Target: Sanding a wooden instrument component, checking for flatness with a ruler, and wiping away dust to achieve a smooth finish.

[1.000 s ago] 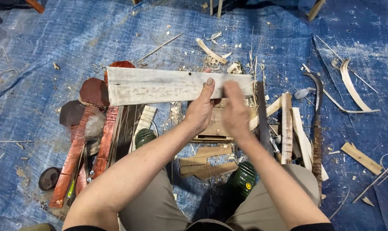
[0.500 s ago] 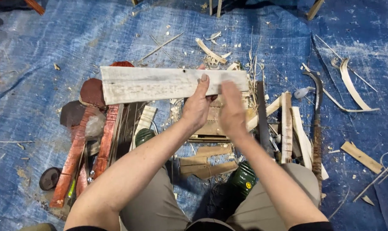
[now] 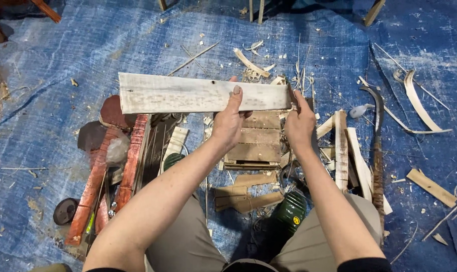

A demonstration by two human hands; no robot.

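Head view, looking down at a blue tarp (image 3: 87, 45) spread on the floor, littered with wood shavings and offcuts. Both hands hold one long pale wooden board (image 3: 188, 94), kept roughly level and crosswise above the clutter. Left hand (image 3: 230, 121) is closed on the board right of its midpoint, thumb on the upper face, fingers wrapped underneath. Right hand (image 3: 299, 121) is closed around the board's right end, fingers curled over the end edge. The board's left half projects free, with nothing supporting it. Directly beneath the hands lies a small slatted wooden frame (image 3: 256, 146) on the tarp. To the left, two reddish-brown strips (image 3: 132, 161) lie lengthwise beside dark rounded pieces (image 3: 112, 113). Right of the frame, several pale split slats (image 3: 341, 146) lie side by side; just beyond them a dark curved stick (image 3: 378, 151). A dark green bottle (image 3: 290, 214) sits between the person's knees. A curved pale shaving (image 3: 419, 106) lies well apart at far right.
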